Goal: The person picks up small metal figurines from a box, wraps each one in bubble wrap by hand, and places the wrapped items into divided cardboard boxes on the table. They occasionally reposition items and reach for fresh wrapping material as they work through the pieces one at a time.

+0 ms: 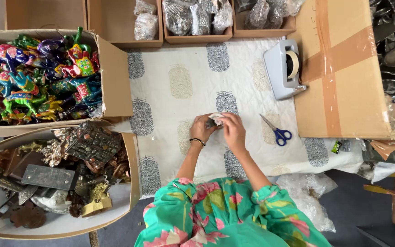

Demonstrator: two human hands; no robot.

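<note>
My left hand [202, 128] and my right hand [233, 130] meet over the middle of a white printed cloth [179, 82] on the table. Both hold a small object in clear plastic wrap [215, 118] between their fingertips. What is inside the wrap is too small to tell. A dark bracelet sits on my left wrist. Blue-handled scissors [277, 132] lie on the cloth just right of my right hand.
A grey tape dispenser [283, 68] stands at the cloth's right. A taped cardboard box [339, 73] lies right of it. At left, one carton [115, 77] holds colourful animal figurines, another [131, 183] metal ornaments. Wooden trays [197, 36] with wrapped items line the back.
</note>
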